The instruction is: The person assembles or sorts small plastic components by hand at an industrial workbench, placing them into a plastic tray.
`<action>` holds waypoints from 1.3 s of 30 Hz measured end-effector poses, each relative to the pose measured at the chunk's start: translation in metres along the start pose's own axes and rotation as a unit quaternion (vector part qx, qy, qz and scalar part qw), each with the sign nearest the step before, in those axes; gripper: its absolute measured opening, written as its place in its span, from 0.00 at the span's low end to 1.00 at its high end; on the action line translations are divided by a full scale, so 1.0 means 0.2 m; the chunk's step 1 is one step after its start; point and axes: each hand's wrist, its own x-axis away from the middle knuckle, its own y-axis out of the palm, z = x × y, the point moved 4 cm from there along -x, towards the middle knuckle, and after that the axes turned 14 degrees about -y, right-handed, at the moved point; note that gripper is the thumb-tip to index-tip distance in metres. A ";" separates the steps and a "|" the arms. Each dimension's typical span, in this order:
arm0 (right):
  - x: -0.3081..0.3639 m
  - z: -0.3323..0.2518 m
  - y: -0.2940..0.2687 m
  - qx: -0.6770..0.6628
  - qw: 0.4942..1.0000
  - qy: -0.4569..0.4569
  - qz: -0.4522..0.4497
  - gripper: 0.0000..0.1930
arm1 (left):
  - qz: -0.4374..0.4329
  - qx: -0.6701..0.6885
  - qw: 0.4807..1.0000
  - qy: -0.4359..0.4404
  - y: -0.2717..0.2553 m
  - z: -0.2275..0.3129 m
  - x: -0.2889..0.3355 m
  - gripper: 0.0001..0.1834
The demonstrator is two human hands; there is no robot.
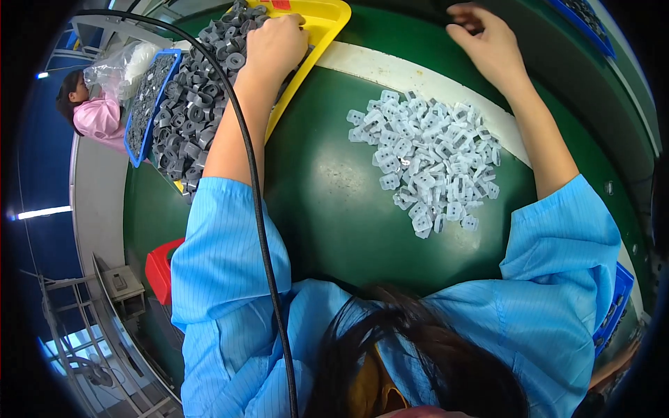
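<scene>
Left hand (277, 43) digs closed into one grey-part heap (195, 104); right hand (488, 42) curls, grip unclear; one white pile (428, 160), uncountable.

Dark grey ring parts (198, 97) heaped loose on yellow tray (327, 21), far left of table.

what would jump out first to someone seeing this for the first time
A heap of small pale grey plastic parts lies mid-right on the green table. At upper left, the left hand rests in a yellow tray piled with dark grey ring-shaped parts.
</scene>
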 end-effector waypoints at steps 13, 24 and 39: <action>0.11 -0.42 0.26 -0.090 0.951 -0.165 -0.245 0.08 | -0.217 0.706 0.667 -0.093 -0.14 0.30 0.44 0.14; 0.12 -0.59 0.24 0.156 0.962 -0.170 -0.143 0.15 | -0.206 0.671 0.704 -0.105 -0.02 0.27 0.50 0.25; 0.03 -0.49 0.16 -0.328 0.919 0.152 -0.156 0.07 | -0.166 0.710 0.683 -0.031 -0.05 0.34 0.54 0.21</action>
